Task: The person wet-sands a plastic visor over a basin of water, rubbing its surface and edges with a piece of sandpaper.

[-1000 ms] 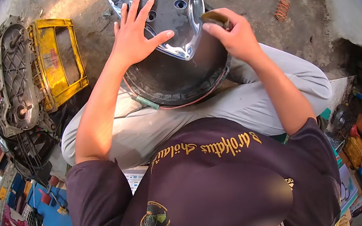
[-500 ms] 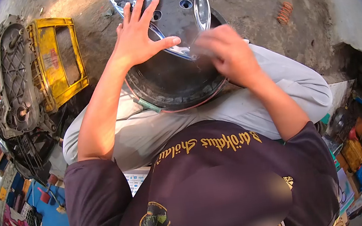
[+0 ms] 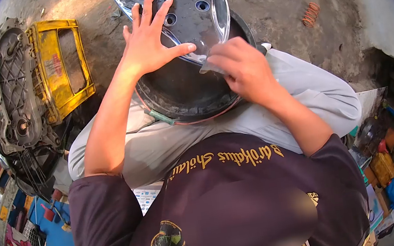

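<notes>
A glossy dark plastic panel (image 3: 194, 28) with chrome-like edges and two round holes lies across the top of a round black tub (image 3: 180, 93) between my legs. My left hand (image 3: 147, 47) rests open on the panel's left side, fingers spread and thumb stretched toward its narrow near end. Pinched in my right hand (image 3: 244, 69) is a small folded grey sheet that looks like sandpaper (image 3: 211, 67). It sits at the panel's near tip, partly hidden by my fingers. The surface beside it looks dull and wet.
A yellow frame (image 3: 45, 68) and a metal engine cover (image 3: 15, 87) stand on the left. An orange coil spring (image 3: 310, 14) lies on the concrete floor at right. Green tubing (image 3: 160, 117) runs along the tub's rim. Mixed clutter (image 3: 384, 168) fills the lower right.
My right hand has moved slightly down along the panel's tip, and the grey sheet now shows clearly. The panel has shifted a little to the left; my left hand stays on it.
</notes>
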Demonstrator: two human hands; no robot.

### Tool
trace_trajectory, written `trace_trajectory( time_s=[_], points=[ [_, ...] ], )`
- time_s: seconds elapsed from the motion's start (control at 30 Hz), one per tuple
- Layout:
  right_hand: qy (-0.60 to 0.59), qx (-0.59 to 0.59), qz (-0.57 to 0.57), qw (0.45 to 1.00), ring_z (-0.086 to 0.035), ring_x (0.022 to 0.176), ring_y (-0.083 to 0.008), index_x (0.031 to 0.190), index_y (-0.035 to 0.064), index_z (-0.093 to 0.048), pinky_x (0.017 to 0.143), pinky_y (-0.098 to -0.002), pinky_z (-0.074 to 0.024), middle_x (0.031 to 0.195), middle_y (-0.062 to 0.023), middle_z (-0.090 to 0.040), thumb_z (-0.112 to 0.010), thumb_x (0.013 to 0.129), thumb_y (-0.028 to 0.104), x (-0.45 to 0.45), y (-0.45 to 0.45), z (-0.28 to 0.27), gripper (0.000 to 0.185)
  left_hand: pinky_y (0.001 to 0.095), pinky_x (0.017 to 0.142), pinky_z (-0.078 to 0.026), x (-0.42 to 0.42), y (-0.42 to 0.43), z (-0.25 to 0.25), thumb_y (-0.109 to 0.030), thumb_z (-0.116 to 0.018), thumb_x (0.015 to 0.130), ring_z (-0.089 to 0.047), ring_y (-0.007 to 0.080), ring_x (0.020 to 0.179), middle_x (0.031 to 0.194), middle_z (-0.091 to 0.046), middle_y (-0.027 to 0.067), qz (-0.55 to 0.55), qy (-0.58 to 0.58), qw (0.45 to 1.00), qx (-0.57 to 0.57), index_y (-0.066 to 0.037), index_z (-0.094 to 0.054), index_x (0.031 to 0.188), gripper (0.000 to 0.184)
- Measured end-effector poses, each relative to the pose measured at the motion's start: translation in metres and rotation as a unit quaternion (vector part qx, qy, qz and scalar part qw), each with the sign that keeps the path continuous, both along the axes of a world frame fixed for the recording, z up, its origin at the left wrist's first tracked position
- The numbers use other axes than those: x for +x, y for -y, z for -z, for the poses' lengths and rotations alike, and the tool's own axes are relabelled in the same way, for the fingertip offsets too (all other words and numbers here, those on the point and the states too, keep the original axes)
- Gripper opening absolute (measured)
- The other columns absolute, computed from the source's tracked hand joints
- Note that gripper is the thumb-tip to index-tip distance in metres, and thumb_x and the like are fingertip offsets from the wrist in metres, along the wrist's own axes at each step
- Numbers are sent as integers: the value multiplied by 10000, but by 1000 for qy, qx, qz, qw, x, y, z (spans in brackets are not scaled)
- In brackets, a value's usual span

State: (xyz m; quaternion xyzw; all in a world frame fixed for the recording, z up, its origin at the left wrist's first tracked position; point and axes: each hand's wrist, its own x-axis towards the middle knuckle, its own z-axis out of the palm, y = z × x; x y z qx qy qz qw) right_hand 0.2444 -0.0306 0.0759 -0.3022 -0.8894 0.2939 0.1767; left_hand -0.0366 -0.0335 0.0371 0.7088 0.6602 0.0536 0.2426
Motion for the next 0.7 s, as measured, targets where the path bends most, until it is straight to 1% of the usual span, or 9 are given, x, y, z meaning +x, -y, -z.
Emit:
trace_trajectory(
  time_s=[0.1,0.2,0.27,0.3,0.43,0.5,0.53,0.6,0.7],
  points=[
    [-5,28,109,994,-669,1083,-328,1145,83,-741,915,-433,-583,1205,-70,-720,-781,742,-41,11,-22,11,424,765,1263,-190,0,2,1,-740,-856,749,-121,481,1674,1820,-184,136,4,-14,1000,11,-332,-326,1725,1183],
    [-17,12,114,993,-668,1085,-329,1156,77,-740,918,-434,-579,1200,-75,-719,-787,739,-52,11,-18,16,439,726,1281,-214,-1,-2,5,-717,-863,772,-146,495,1666,1802,-211,189,17,-2,998,52,-318,-360,1708,1136],
    [-36,6,96,995,-669,1080,-329,1168,73,-738,918,-431,-578,1196,-81,-716,-793,732,-52,8,-10,16,456,667,1296,-254,3,1,8,-672,-890,777,-196,511,1649,1775,-242,247,8,93,991,96,-300,-403,1683,1093],
    [-31,-16,83,996,-671,1079,-328,1171,71,-737,917,-431,-579,1196,-81,-716,-795,730,-52,5,-4,13,461,617,1303,-283,8,0,1,-617,-916,775,-214,550,1629,1758,-255,277,11,81,992,95,-272,-436,1660,1064],
    [-42,-48,77,995,-678,1091,-326,1175,82,-744,916,-434,-585,1218,-77,-721,-798,729,-51,10,4,20,468,648,1295,-276,22,0,-9,-635,-894,788,-213,585,1615,1774,-230,271,23,68,995,71,-318,-429,1673,1048],
    [-54,-44,79,994,-680,1097,-324,1174,88,-748,916,-436,-586,1226,-74,-723,-799,729,-47,15,-4,21,468,683,1289,-253,26,3,-4,-659,-866,806,-183,605,1614,1796,-192,258,52,-17,995,86,-390,-420,1679,1017],
    [-44,-21,103,993,-681,1101,-325,1175,93,-751,919,-438,-586,1229,-75,-724,-796,730,-44,19,-10,20,468,683,1289,-253,25,4,0,-659,-866,806,-183,605,1614,1796,-192,258,53,-19,995,86,-390,-420,1679,1017],
    [-34,4,129,991,-682,1104,-326,1175,97,-753,923,-440,-586,1231,-75,-725,-793,731,-42,20,-12,18,467,718,1281,-219,24,2,5,-684,-849,806,-142,596,1628,1817,-152,232,38,3,995,93,-449,-410,1678,1005],
    [-24,-20,31,999,-673,1096,-324,1194,119,-749,921,-435,-586,1258,-69,-707,-796,717,-12,12,3,7,497,731,1279,-195,24,1,7,-689,-854,796,-103,591,1637,1824,-140,212,38,-2,995,89,-440,-413,1678,1017]
  ],
)
